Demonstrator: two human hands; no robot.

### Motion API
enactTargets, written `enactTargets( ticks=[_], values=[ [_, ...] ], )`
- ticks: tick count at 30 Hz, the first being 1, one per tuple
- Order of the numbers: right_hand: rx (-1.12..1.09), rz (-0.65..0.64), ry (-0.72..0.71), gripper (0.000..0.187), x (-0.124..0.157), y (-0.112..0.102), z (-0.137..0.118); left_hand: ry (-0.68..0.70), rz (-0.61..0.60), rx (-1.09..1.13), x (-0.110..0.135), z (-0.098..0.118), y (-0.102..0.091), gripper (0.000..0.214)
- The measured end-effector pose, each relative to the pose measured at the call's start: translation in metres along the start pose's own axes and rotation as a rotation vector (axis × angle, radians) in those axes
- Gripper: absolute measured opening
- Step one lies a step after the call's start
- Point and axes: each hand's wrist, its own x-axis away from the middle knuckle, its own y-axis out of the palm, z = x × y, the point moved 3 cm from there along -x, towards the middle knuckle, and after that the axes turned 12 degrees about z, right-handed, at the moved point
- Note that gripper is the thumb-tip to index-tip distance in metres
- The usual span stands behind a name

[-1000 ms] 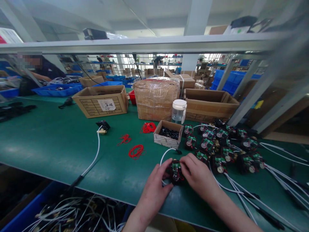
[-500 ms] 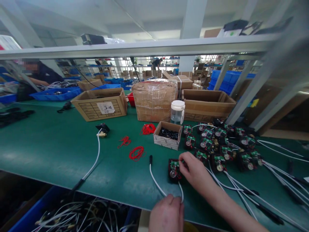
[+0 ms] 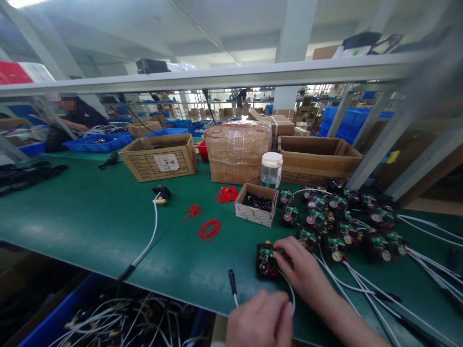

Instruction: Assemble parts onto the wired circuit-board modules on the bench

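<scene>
A small black device with a green circuit board (image 3: 266,262) stands on the green table near its front edge. The fingers of my right hand (image 3: 297,267) pinch the right side of this board unit. My left hand (image 3: 258,320) is closed at the table's front edge, around the white cable (image 3: 291,291) that runs from the unit. The cable's other end, a black connector (image 3: 232,281), sticks out to the left of my left hand. Just to the right lie several similar circuit board units (image 3: 336,248) with white cables.
An open small box of black parts (image 3: 257,202) stands behind the unit, beside bundles of red wire (image 3: 210,230). Another cabled device (image 3: 161,193) lies left. Cardboard boxes (image 3: 238,152) and a clear jar (image 3: 271,171) line the back. Below the edge, a blue bin (image 3: 47,318) holds cables.
My left hand has shifted slightly right, and the black connector has come down toward the table's front edge. The view has moved a little; my right hand stays at the board unit.
</scene>
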Motion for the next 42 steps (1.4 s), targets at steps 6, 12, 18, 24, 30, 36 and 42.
enactTargets(
  ticks=[6, 12, 18, 24, 30, 36, 42],
  values=[
    [0.059, -0.003, 0.066, 0.014, -0.001, -0.001, -0.003, -0.182, 0.233, 0.258, -0.071, -0.038, -0.048, 0.024],
    [0.193, 0.014, 0.083, 0.006, 0.000, -0.001, -0.011, -0.190, 0.102, 0.283, -0.089, -0.040, -0.031, 0.020],
    [0.271, 0.033, 0.093, 0.008, -0.005, 0.002, -0.016, -0.176, 0.046, 0.243, -0.087, -0.033, -0.026, 0.027],
    [0.226, 0.090, 0.050, 0.013, -0.002, 0.004, -0.018, -0.186, 0.064, 0.156, -0.087, -0.027, -0.027, 0.029],
    [0.071, 0.167, 0.016, 0.010, 0.006, -0.002, -0.022, -0.165, 0.084, 0.180, -0.082, -0.028, -0.029, 0.031],
    [-0.197, -0.038, -0.110, 0.012, 0.028, 0.000, -0.035, 0.109, 0.153, 0.253, -0.060, -0.026, -0.043, 0.058],
    [-0.115, -0.418, -0.055, 0.018, 0.042, 0.008, -0.028, 0.263, 0.014, 0.336, -0.033, -0.030, -0.044, 0.078]
  ],
)
